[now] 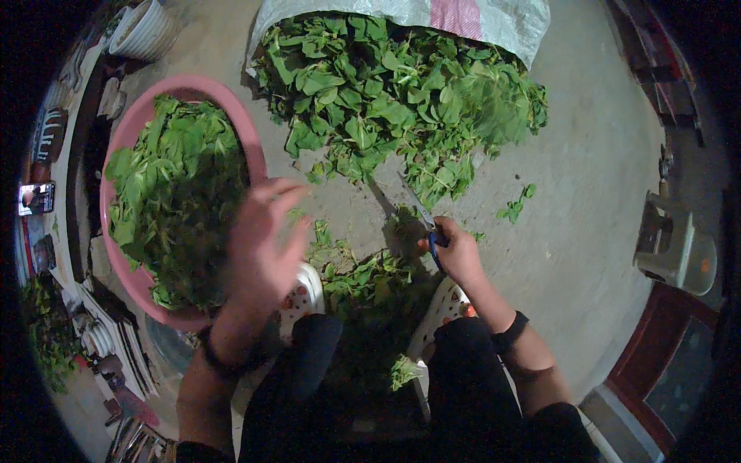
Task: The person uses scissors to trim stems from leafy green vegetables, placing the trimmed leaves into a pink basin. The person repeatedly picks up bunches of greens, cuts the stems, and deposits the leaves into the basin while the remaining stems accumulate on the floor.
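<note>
My right hand (460,249) grips a pair of scissors (418,202) by the blue handles, blades angled up and left over the floor. Blurred by motion, my left hand (266,237) is at the right rim of a pink plastic basin (253,136); its fingers are apart and no object shows in it. Leafy greens (173,150) fill the basin in a heap. Ahead, a large pile of leafy greens (370,92) spills from the mouth of a white woven sack (492,26). Loose leaves and trimmings (370,278) lie on the floor between my feet.
A white patterned shoe (304,292) is beside my left hand, another shoe (446,301) below my right. Stacked white buckets (145,32) stand at upper left. A plastic stool (674,249) is at the right, near a dark red door (660,341). A lit phone (36,199) is at far left.
</note>
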Available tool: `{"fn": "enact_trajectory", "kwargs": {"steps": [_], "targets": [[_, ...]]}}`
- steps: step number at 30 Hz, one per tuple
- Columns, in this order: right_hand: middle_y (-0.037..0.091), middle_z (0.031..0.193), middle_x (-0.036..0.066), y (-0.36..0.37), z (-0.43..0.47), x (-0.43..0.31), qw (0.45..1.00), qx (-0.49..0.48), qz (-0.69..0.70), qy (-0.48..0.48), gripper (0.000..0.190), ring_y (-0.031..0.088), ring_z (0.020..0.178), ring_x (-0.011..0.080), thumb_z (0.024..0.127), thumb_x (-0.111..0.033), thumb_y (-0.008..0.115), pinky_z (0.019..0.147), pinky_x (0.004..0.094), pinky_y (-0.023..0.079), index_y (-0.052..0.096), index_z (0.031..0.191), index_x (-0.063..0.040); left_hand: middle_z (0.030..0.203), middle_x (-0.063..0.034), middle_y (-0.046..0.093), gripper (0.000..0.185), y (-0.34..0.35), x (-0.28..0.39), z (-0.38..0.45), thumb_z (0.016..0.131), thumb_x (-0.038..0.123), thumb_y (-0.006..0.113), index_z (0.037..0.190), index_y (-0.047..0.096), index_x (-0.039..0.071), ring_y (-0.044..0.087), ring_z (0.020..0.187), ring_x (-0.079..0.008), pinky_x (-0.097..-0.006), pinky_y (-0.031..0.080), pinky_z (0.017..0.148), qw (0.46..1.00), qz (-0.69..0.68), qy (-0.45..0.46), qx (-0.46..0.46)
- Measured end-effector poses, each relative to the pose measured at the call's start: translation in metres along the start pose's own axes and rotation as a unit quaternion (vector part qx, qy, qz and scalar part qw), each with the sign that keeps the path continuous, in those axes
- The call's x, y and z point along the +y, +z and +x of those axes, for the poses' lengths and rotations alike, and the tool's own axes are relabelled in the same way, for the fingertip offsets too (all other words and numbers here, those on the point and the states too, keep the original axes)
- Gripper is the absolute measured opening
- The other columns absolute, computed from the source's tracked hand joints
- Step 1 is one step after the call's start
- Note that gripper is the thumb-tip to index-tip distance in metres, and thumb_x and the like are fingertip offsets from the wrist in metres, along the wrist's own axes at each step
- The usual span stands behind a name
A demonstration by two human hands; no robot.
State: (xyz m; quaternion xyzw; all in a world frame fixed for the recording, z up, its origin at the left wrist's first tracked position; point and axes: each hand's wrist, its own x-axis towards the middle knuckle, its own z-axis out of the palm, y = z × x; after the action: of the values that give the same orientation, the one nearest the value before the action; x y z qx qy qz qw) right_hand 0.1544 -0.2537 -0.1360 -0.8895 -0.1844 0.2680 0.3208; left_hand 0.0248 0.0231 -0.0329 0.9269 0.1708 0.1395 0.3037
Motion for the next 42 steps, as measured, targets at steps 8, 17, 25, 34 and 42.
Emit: {"fn": "enact_trajectory", "kwargs": {"steps": [8, 17, 25, 34, 42], "targets": [[0.058, 0.07, 0.003, -0.007, 0.007, -0.011, 0.997, -0.021, 0.04, 0.062, 0.04, 0.052, 0.064, 0.0095, 0.073, -0.014, 0.076, 0.061, 0.0252, 0.045, 0.058, 0.106, -0.003, 0.075, -0.011, 0.054, 0.017, 0.173, -0.045, 0.093, 0.069, 0.015, 0.072, 0.076, 0.061, 0.004, 0.054, 0.073, -0.0279, -0.0371, 0.045, 0.065, 0.988, -0.037, -0.132, 0.064], [0.055, 0.067, 0.001, -0.017, 0.002, 0.005, 0.995, 0.003, 0.085, 0.043, 0.036, 0.05, 0.063, 0.0076, 0.073, -0.009, 0.074, 0.06, 0.0234, 0.044, 0.058, 0.105, -0.003, 0.078, -0.0121, 0.058, 0.021, 0.176, -0.071, 0.103, 0.063, 0.019, 0.077, 0.066, 0.061, 0.005, 0.055, 0.073, -0.0295, -0.0388, 0.046, 0.065, 0.978, -0.014, -0.208, 0.026], [0.06, 0.075, 0.003, -0.023, -0.018, 0.009, 0.995, -0.014, 0.078, 0.065, 0.041, 0.057, 0.073, 0.009, 0.074, -0.008, 0.074, 0.068, 0.023, 0.047, 0.054, 0.11, -0.002, 0.08, -0.002, 0.061, 0.013, 0.117, -0.022, 0.066, 0.072, 0.01, 0.074, 0.074, 0.063, 0.004, 0.057, 0.076, -0.0122, -0.025, 0.045, 0.068, 0.951, -0.266, -0.155, 0.027], [0.062, 0.092, 0.005, -0.044, -0.062, -0.052, 0.927, -0.03, 0.368, 0.067, 0.041, 0.062, 0.09, 0.017, 0.074, 0.007, 0.069, 0.076, 0.0283, 0.053, 0.053, 0.111, -0.002, 0.08, -0.0012, 0.061, 0.011, 0.036, 0.025, -0.017, 0.08, 0.004, 0.066, 0.083, 0.056, 0.003, 0.057, 0.075, -0.008, -0.0205, 0.045, 0.066, 0.776, -0.47, -0.331, -0.262], [0.064, 0.095, 0.007, -0.025, -0.066, -0.116, 0.961, -0.071, 0.208, -0.169, 0.044, 0.062, 0.081, 0.0173, 0.063, 0.007, 0.067, 0.069, 0.0277, 0.05, 0.059, 0.104, -0.007, 0.084, -0.0008, 0.062, 0.008, 0.019, 0.037, -0.049, 0.081, 0.002, 0.064, 0.087, 0.059, 0.002, 0.058, 0.075, -0.0062, -0.0203, 0.046, 0.064, 0.754, -0.501, -0.29, -0.31]]}}
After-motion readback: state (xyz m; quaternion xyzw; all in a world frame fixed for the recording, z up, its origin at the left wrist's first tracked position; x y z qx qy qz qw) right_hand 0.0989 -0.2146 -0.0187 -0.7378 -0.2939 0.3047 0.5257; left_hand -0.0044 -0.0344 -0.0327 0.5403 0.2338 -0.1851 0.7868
